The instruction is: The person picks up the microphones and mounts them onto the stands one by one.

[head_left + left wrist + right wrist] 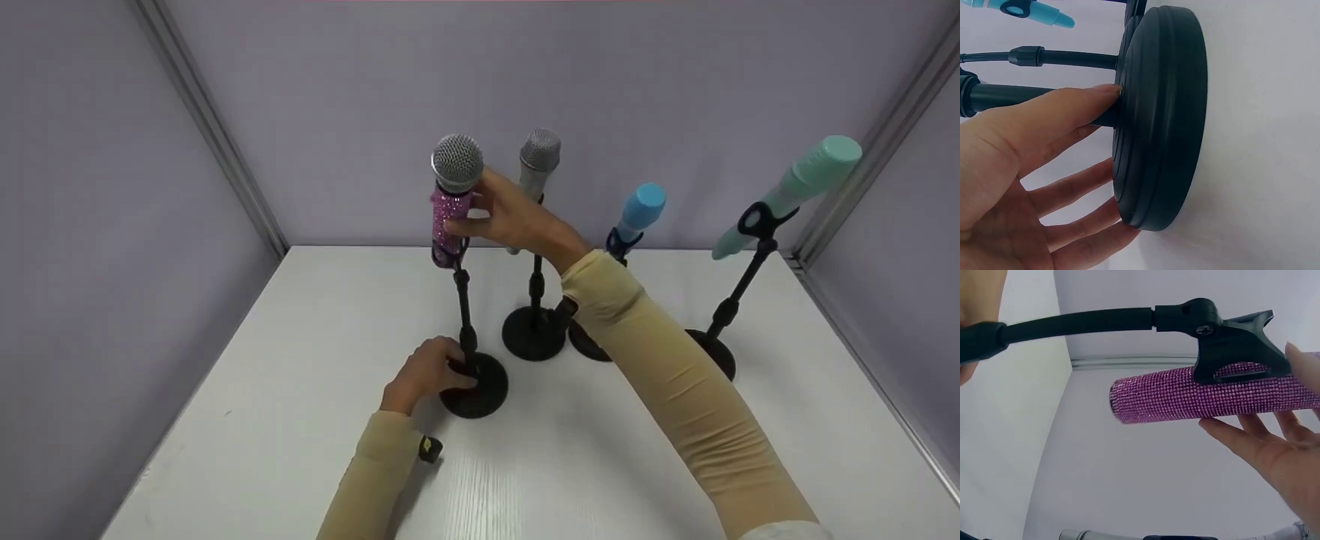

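Note:
A pink glittery microphone with a silver mesh head sits in the clip of a black desk microphone stand. My right hand holds its body just below the head, thumb on one side and fingers on the other. Lower down, my left hand grips the stand at its round base. The thumb lies on top beside the post, and the other fingers reach to the base's far edge. In the right wrist view the rhinestone-covered tail of the microphone sticks out past the clip.
Behind my right hand stands a silver microphone on its own stand. Further right are a blue microphone and a mint-green microphone, each on a black stand. The white table meets grey walls at the back and sides.

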The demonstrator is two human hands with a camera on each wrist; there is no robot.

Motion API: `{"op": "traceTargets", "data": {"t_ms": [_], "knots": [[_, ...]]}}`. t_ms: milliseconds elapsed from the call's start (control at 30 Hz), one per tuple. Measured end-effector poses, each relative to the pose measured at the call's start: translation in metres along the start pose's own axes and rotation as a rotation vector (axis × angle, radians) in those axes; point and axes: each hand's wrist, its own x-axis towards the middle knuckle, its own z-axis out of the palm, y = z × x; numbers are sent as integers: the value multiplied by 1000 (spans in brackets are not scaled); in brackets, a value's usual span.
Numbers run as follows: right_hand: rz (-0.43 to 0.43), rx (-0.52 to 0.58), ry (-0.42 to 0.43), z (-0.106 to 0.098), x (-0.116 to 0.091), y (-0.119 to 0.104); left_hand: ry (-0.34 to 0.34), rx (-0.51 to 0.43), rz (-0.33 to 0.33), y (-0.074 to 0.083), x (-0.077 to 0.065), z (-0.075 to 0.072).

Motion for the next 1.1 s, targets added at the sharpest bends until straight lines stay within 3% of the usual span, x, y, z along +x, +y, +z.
{"op": "traceTargets", "data": {"t_ms": [133, 367, 533, 733, 933, 1100], "knots": [[-62, -43, -43, 0, -1, 2, 2, 5, -25, 1, -1, 0], [-129, 25, -27, 4, 0, 0, 6, 11, -26, 2, -1, 1], [-169, -57, -74, 8, 0, 0, 7, 8, -29, 3, -1, 1], [-122, -96, -157, 11, -4, 2, 11, -5, -28, 5, 0, 0], [22, -191, -231, 9, -12, -1, -9, -21, 0, 6, 2, 0], [41, -167, -184, 9, -14, 3, -4, -3, 16, 6, 2, 0]]}}
